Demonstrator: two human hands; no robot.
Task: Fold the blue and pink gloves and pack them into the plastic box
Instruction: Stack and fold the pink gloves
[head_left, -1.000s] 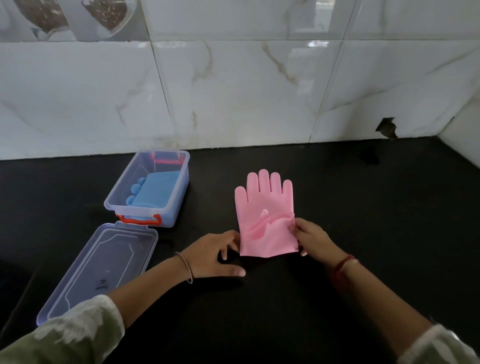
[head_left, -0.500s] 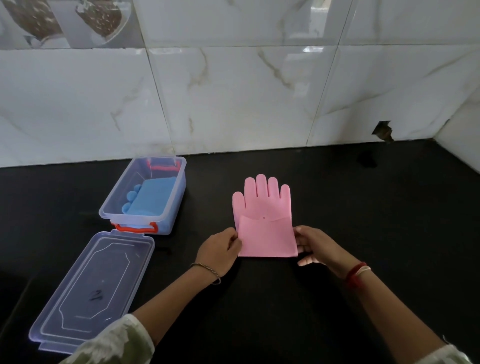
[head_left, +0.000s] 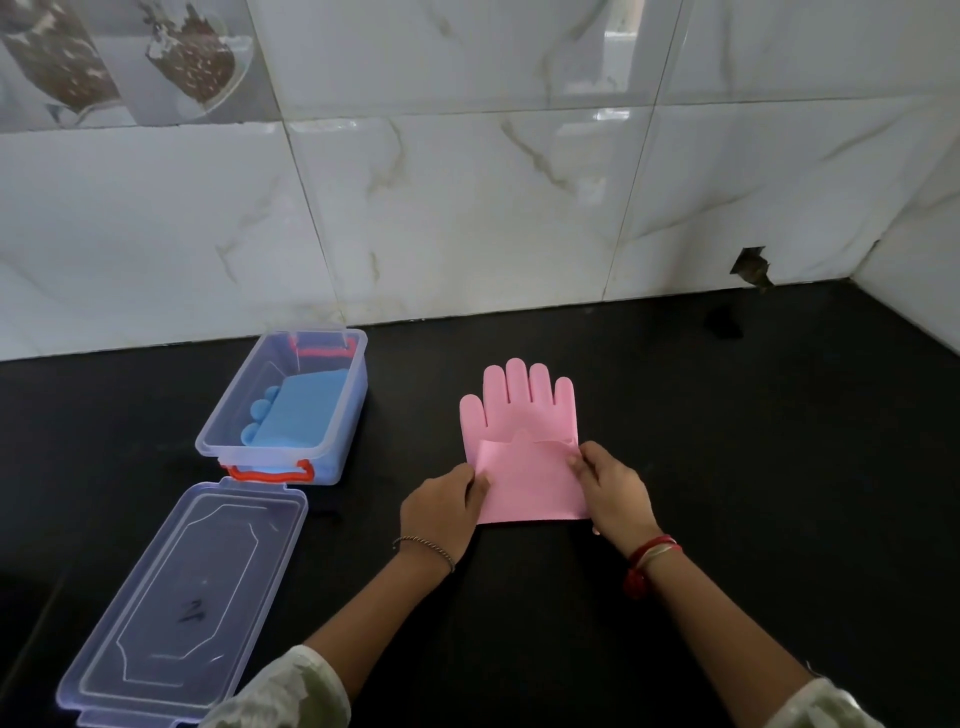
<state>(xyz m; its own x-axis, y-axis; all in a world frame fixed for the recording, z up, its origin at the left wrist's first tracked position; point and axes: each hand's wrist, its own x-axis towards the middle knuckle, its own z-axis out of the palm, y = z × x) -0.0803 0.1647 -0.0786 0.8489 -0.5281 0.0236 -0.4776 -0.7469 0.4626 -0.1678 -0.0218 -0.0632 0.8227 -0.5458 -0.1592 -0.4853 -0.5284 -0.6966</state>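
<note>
A pink glove (head_left: 524, 415) lies flat on the black counter, fingers pointing to the wall, its cuff folded up over the palm. My left hand (head_left: 447, 506) pinches the folded cuff at its left edge. My right hand (head_left: 613, 488) pinches the same flap at its right edge. A folded blue glove (head_left: 296, 415) lies inside the clear plastic box (head_left: 228, 431) with red clasps, left of the pink glove.
The box's clear lid (head_left: 176, 603) lies flat on the counter in front of the box. A white marble-tiled wall (head_left: 467, 208) backs the black counter (head_left: 779, 467) and turns a corner at the far right.
The cuff of the pink glove has been folded up over the palm and smoothed flat. Both hands have moved up along the flap's side edges.
</note>
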